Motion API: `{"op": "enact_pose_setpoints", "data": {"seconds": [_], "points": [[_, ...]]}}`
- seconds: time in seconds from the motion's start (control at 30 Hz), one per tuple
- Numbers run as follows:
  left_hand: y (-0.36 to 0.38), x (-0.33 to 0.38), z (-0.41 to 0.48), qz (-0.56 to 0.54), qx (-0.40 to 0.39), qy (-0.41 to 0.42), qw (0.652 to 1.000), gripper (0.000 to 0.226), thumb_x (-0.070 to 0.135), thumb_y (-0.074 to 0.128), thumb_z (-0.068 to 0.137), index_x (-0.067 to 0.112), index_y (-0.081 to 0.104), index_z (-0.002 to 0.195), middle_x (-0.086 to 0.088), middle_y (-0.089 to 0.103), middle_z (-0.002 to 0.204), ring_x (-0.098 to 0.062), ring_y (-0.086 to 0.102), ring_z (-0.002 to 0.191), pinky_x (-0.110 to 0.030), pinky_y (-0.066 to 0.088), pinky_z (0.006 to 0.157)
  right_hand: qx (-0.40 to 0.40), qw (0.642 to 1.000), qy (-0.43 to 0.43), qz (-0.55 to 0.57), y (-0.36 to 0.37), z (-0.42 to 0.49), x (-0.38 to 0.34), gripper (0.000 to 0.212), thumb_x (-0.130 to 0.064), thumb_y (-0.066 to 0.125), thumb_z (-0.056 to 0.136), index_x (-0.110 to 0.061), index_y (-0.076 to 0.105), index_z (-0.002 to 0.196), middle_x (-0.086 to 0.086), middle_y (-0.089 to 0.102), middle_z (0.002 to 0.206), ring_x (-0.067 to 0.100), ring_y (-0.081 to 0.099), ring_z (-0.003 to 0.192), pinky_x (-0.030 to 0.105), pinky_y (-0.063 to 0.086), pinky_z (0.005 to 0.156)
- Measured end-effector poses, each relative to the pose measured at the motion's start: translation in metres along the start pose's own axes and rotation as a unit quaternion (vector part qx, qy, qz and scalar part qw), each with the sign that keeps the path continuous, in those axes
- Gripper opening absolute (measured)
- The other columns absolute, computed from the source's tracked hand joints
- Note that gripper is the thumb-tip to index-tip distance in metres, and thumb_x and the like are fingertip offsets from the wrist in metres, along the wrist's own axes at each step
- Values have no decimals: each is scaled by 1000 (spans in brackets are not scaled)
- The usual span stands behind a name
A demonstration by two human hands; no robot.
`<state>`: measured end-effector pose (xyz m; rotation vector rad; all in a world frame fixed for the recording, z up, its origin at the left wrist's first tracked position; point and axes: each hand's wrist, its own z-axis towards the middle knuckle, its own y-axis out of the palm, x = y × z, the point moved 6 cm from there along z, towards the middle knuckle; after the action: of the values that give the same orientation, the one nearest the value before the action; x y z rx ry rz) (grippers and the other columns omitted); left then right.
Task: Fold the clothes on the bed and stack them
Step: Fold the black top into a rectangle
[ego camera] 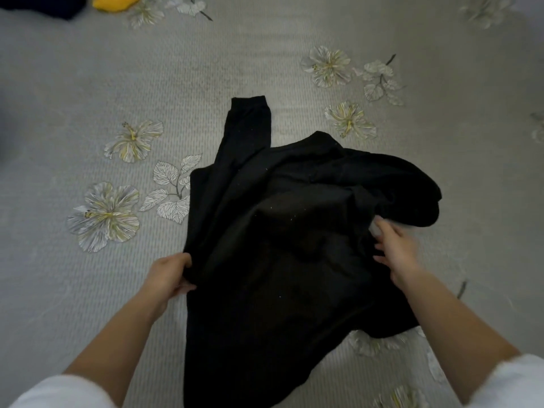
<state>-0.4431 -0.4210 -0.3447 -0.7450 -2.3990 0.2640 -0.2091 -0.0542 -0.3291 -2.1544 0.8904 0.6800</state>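
Head view. A black long-sleeved garment (pixel 279 231) lies crumpled and unfolded on the bed (pixel 88 83), whose grey spread carries a pale flower print. The garment fills the space between the two sets of fingers and runs on toward the near edge of the bed.

The left hand (pixel 170 275) grips the garment's left edge. Its fingers (pixel 188 287) are curled under the fabric, with the thumb on top, so they are clamped on the cloth. The right hand (pixel 400 251) is at the garment's right side. Its fingers (pixel 382 248) are apart and extended, and their tips touch the fabric. They are motion-blurred, and a pale patch just beyond them cannot be identified.

One sleeve (pixel 247 134) extends away from the person, well beyond the left fingers, and ends in a ribbed cuff (pixel 250 101). A bunched mass of fabric (pixel 412 187) lies just beyond the right fingers.

Far beyond the left fingers, at the top edge of the view, lie a yellow item (pixel 114 1) and a dark cloth (pixel 38 7). White cuffs (pixel 59 393) cover the person's upper forearms.
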Motion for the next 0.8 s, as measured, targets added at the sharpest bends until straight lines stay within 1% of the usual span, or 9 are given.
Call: {"op": "enact_pose_setpoints", "data": {"seconds": [0.07,0.13,0.27,0.37,0.47,0.57,0.63,0.7,0.8], "points": [[-6,-5,-3,59,-11,2,998,14,5,49,83,0,60,78,-14,59,64,-26,59,50,-28,53,46,-29,974,-97,-202,5,2,-11,52,-44,66,84,-10,56,122,11,60,120,28,58,107,38,48,84],[-20,-16,-10,137,-14,-12,990,15,2,45,83,-2,58,80,-20,65,65,-30,63,46,-26,48,44,-91,880,-139,-445,9,-2,-11,42,-29,69,82,-8,59,117,14,62,118,29,60,103,34,48,87],[-46,-39,-29,329,-95,-115,932,11,1,51,72,4,56,81,-16,66,72,-26,67,53,-28,45,60,-296,757,66,-580,9,-31,0,23,-18,68,81,1,65,95,19,71,87,23,66,63,24,50,53],[-51,-6,-17,348,-24,-2,937,23,10,61,63,3,62,85,-17,66,81,-31,64,74,-32,49,66,-254,826,-27,-503,24,-35,-49,20,-14,62,81,-4,66,64,6,67,53,14,61,42,16,42,41],[-43,46,-22,287,141,221,921,41,10,65,75,5,56,115,-15,57,114,-32,53,108,-41,44,91,-91,898,-221,-368,43,-34,-110,27,-25,59,81,-12,62,58,1,65,53,18,63,54,24,46,54],[-2,79,-40,248,115,382,883,30,5,55,82,13,61,111,-2,60,106,-25,58,101,-33,43,86,-42,870,-331,-363,82,-31,-135,17,-24,54,88,-16,62,74,-1,63,74,21,61,80,25,37,67],[29,84,-40,280,42,413,866,35,6,49,88,16,59,121,-3,62,115,-23,59,104,-31,43,89,-68,841,-352,-406,115,-21,-136,22,-21,50,93,-13,65,107,6,63,105,24,58,101,28,40,77],[44,84,-27,347,15,402,847,48,9,46,92,15,42,139,-10,49,138,-28,51,120,-35,39,99,-60,829,-355,-427,134,-9,-138,37,-18,49,95,-9,51,131,8,52,130,26,50,118,33,41,90],[33,80,5,448,25,286,846,66,23,50,92,17,20,150,-17,15,157,-42,22,139,-52,25,112,-35,819,-324,-473,147,13,-139,65,-11,56,87,-12,27,146,10,33,147,30,37,130,40,40,96]]}}
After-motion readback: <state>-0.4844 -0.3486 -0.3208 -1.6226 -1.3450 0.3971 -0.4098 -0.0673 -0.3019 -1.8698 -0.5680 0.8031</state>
